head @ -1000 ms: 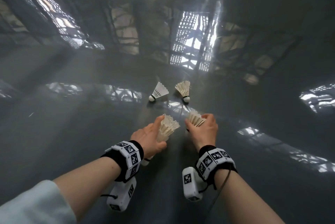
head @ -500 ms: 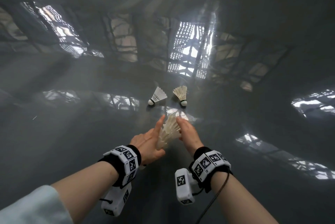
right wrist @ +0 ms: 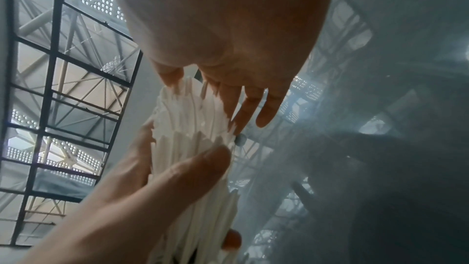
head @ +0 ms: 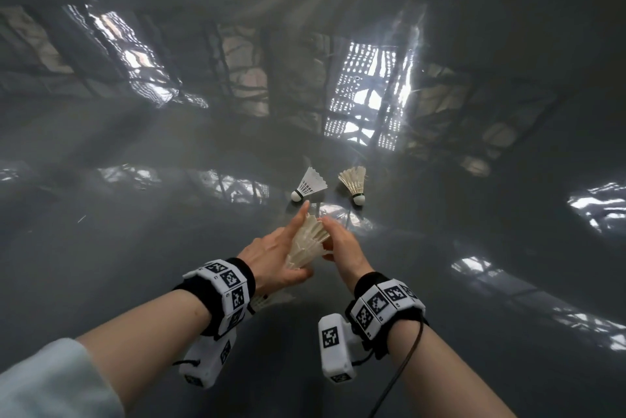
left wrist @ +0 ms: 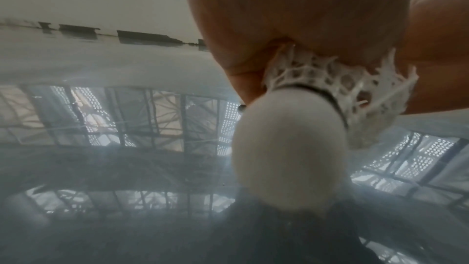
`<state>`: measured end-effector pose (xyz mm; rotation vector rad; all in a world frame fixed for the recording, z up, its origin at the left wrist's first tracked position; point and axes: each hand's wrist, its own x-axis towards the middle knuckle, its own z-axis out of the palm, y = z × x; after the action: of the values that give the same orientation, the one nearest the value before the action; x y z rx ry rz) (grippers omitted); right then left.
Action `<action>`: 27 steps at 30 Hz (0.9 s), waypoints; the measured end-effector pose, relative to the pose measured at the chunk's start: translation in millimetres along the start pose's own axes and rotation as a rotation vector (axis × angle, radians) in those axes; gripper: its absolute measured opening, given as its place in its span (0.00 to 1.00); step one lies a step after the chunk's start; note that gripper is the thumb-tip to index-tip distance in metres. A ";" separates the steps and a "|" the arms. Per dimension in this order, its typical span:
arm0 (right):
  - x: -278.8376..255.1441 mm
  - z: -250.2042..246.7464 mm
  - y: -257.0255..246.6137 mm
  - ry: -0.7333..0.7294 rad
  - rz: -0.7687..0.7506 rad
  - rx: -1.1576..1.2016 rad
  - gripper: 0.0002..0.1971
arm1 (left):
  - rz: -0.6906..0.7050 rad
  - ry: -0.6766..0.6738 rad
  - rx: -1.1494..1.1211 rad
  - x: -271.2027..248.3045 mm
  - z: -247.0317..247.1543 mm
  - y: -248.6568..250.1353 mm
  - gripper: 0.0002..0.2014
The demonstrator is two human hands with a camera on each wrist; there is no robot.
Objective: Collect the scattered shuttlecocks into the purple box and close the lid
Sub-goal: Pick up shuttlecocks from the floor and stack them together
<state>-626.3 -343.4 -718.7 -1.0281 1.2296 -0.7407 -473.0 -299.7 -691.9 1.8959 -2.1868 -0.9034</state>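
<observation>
My left hand (head: pixel 288 250) grips a nested stack of white shuttlecocks (head: pixel 310 239) just above the glossy floor, thumb across the feathers (right wrist: pixel 193 148). The stack's cork base (left wrist: pixel 286 158) and mesh skirt (left wrist: pixel 330 83) fill the left wrist view. Thumb and fingers of my right hand (head: pixel 335 241) pinch the stack's top feathers. Just beyond both hands, two shuttlecocks lie on the floor: a white one (head: pixel 310 185) and a cream feathered one (head: pixel 354 182). The purple box is not in view.
The floor (head: pixel 135 248) is dark grey and shiny and mirrors a windowed roof. A thin cable (head: pixel 396 380) hangs from my right wrist band. Nothing else lies near the hands.
My right hand brought its shuttlecock left and pushed it into the top of the stack held by the left hand. Both hands have moved slightly forward toward the two loose shuttlecocks.
</observation>
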 end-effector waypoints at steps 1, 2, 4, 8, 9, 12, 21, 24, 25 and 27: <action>1.4 0.5 1.5 -0.008 0.016 -0.009 0.13 | 0.010 -0.009 -0.007 2.0 -1.4 -1.8 0.56; 3.0 0.4 2.6 -0.017 0.039 -0.017 0.12 | 0.013 -0.017 -0.009 3.5 -2.0 -3.6 0.55; 4.1 -1.0 3.9 -0.054 0.071 -0.038 0.14 | 0.002 -0.027 -0.008 6.5 -2.0 -7.5 0.52; 20.3 -11.3 9.7 0.131 -0.111 -0.348 0.19 | -0.095 0.029 -0.091 12.1 -1.2 -17.2 0.48; 26.4 -15.6 9.9 0.270 -0.161 -0.438 0.18 | -0.129 0.071 -0.125 13.3 -1.7 -19.3 0.48; 47.1 -22.7 11.7 0.526 -0.267 -0.672 0.18 | -0.209 0.189 -0.219 15.5 -2.0 -26.0 0.47; 100.5 -10.3 25.1 0.479 -0.119 -1.080 0.28 | -0.318 0.285 -0.436 9.6 15.1 -55.1 0.49; 112.6 -11.2 31.9 0.511 -0.129 -1.117 0.23 | -0.341 0.276 -0.484 13.1 25.8 -64.9 0.50; 114.7 -10.0 33.9 0.547 -0.153 -1.114 0.20 | -0.352 0.270 -0.499 14.2 29.2 -67.3 0.50; 117.2 -8.9 39.5 0.620 -0.235 -1.068 0.15 | -0.376 0.265 -0.509 16.7 35.5 -71.2 0.50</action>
<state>-613.1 -435.2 -801.1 -1.9124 2.1670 -0.5735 -430.9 -305.6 -761.2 2.0344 -1.3152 -1.0607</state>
